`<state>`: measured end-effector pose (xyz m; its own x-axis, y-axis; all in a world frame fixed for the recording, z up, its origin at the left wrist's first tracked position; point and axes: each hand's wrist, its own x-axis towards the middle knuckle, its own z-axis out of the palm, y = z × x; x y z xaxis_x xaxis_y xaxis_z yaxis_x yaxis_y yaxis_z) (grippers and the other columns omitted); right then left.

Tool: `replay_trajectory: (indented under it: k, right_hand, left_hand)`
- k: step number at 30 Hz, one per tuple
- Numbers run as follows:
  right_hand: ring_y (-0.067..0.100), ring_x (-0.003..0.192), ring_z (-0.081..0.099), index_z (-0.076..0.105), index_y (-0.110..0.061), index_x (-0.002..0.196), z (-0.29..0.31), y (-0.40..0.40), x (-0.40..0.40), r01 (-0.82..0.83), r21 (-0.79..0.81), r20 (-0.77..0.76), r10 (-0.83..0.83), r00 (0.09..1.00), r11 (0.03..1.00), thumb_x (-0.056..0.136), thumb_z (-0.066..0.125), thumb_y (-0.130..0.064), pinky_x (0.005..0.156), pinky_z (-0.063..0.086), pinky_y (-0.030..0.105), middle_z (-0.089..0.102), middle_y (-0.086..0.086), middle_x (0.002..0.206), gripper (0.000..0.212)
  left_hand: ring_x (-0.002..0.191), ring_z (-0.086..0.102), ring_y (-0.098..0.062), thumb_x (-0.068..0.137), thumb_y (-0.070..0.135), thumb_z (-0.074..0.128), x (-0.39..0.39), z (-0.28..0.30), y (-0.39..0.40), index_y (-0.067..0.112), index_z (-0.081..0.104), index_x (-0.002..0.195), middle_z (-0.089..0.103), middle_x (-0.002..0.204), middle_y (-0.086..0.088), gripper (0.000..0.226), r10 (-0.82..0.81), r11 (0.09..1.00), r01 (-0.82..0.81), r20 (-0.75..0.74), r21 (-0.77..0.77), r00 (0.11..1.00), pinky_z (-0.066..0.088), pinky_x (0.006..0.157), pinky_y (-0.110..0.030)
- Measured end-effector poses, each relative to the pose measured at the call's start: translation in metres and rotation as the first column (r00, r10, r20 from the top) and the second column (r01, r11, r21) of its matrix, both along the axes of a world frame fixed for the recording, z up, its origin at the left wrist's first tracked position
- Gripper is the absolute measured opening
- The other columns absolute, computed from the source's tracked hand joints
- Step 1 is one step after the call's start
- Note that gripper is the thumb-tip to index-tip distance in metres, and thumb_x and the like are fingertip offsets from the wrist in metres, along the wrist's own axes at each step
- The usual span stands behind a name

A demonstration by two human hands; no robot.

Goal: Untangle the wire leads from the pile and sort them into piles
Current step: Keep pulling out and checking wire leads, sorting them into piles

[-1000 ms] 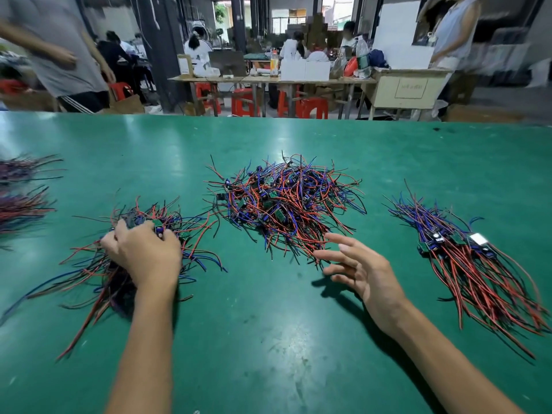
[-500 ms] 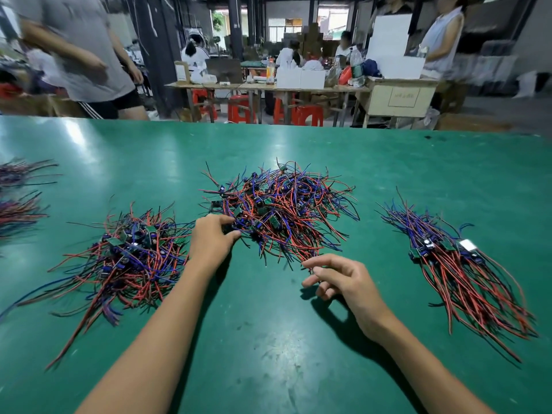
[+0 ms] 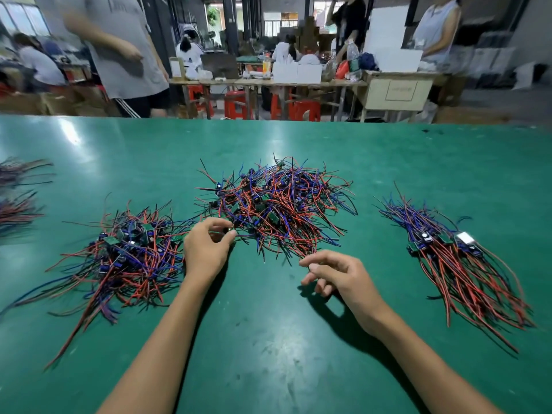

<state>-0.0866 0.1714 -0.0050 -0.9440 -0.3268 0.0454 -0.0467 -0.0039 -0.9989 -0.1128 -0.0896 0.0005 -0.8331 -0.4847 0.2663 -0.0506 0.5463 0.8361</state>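
Wire leads lie tangled in the middle pile (image 3: 277,204), sorted piles left (image 3: 128,255) and right (image 3: 460,264). Left hand (image 3: 206,249) has crossed from the left pile and pinches a lead at the tangle's near-left edge, starting another pull; right hand (image 3: 337,276) hovers loosely curled, holding nothing.

No legible text anywhere.
Faint outlined label on the beige cabinet (image 3: 400,90) beyond the green table (image 3: 268,339), too blurred to read; nothing readable elsewhere.
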Motion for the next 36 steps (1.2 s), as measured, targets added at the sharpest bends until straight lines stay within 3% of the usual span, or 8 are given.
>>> replay_trajectory:
  k: [5,9,12,14,19,26,30,36]
  right_hand:
    - [0.013,0.057,0.055,0.077,-0.015,0.096,-0.001,0.000,0.000,-0.001,-0.005,-0.002,0.001,1.000,1.000,0.081,0.064,-0.025,0.054,0.046,0.019,0.075,0.012,0.077,0.023]
    - [0.013,0.057,0.054,0.076,-0.011,0.098,-0.001,0.001,0.002,-0.009,-0.007,-0.018,0.009,1.000,1.000,0.087,0.065,-0.018,0.054,0.046,0.019,0.074,0.010,0.075,0.017]
    - [0.013,0.057,0.054,0.076,-0.009,0.098,-0.001,0.001,0.002,-0.008,0.002,-0.022,0.008,1.000,1.000,0.095,0.063,-0.005,0.054,0.045,0.018,0.074,0.009,0.074,0.014]
    - [0.012,0.057,0.054,0.076,-0.009,0.099,-0.001,0.002,0.002,-0.002,0.010,-0.015,0.002,1.000,1.000,0.096,0.061,-0.003,0.054,0.046,0.018,0.074,0.009,0.074,0.016]
    - [0.014,0.056,0.057,0.074,-0.016,0.103,-0.002,-0.003,0.003,0.019,-0.021,-0.019,-0.020,1.000,1.000,0.088,0.069,-0.014,0.052,0.045,0.019,0.075,0.010,0.076,0.016]
    - [0.017,0.058,0.062,0.060,-0.041,0.120,0.001,-0.005,0.010,0.097,-0.071,-0.166,-0.108,0.980,0.993,0.085,0.066,-0.017,0.050,0.047,0.023,0.070,0.002,0.104,0.043]
    - [0.017,0.058,0.057,0.071,-0.023,0.117,0.013,-0.001,0.012,0.053,-0.211,-0.061,-0.068,0.996,0.976,0.078,0.057,-0.016,0.052,0.045,0.024,0.073,0.003,0.105,0.042]
    - [0.013,0.061,0.063,0.080,-0.023,0.097,0.031,0.001,0.011,0.144,-0.345,-0.011,-0.157,0.988,0.928,0.091,0.067,-0.032,0.052,0.050,0.022,0.074,0.001,0.088,0.017]
  left_hand:
    - [0.085,0.066,-0.011,0.088,0.008,0.076,0.001,0.020,0.009,0.020,0.066,0.108,0.066,0.114,-0.011,0.024,0.024,0.906,0.016,-0.089,0.423,0.996,0.056,0.093,-0.044]
    - [0.109,0.068,-0.031,0.085,-0.007,0.071,0.009,0.043,0.016,0.011,0.061,0.110,0.064,0.124,-0.027,0.033,0.007,0.608,0.151,-0.194,0.780,0.981,0.056,0.094,-0.027]
    - [0.101,0.070,-0.025,0.085,-0.012,0.067,0.016,0.057,0.023,0.003,0.054,0.126,0.067,0.116,-0.025,0.045,-0.044,0.409,0.265,-0.271,0.873,0.962,0.055,0.097,-0.026]
    - [0.099,0.072,-0.023,0.085,-0.013,0.067,0.021,0.061,0.033,0.003,0.054,0.125,0.070,0.109,-0.020,0.045,-0.110,0.418,0.358,-0.345,0.835,0.932,0.057,0.093,-0.025]
    - [0.099,0.074,-0.027,0.080,-0.009,0.076,0.036,0.061,0.063,0.003,0.066,0.108,0.077,0.105,-0.013,0.032,-0.327,0.747,0.517,-0.446,0.418,0.833,0.059,0.088,-0.031]
    - [0.097,0.074,-0.011,0.083,0.007,0.082,0.047,0.046,0.093,0.017,0.069,0.112,0.076,0.104,0.007,0.033,-0.692,0.716,0.686,-0.269,-0.130,0.670,0.058,0.084,-0.028]
    - [0.101,0.072,-0.003,0.089,0.011,0.077,0.050,0.044,0.095,0.018,0.064,0.119,0.075,0.104,0.010,0.034,-0.739,0.671,0.723,-0.229,-0.167,0.634,0.054,0.091,-0.024]
    - [0.085,0.072,-0.002,0.083,0.018,0.083,0.049,0.048,0.092,0.025,0.061,0.123,0.076,0.084,0.015,0.047,-0.683,0.726,0.678,-0.227,-0.113,0.694,0.045,0.082,-0.007]
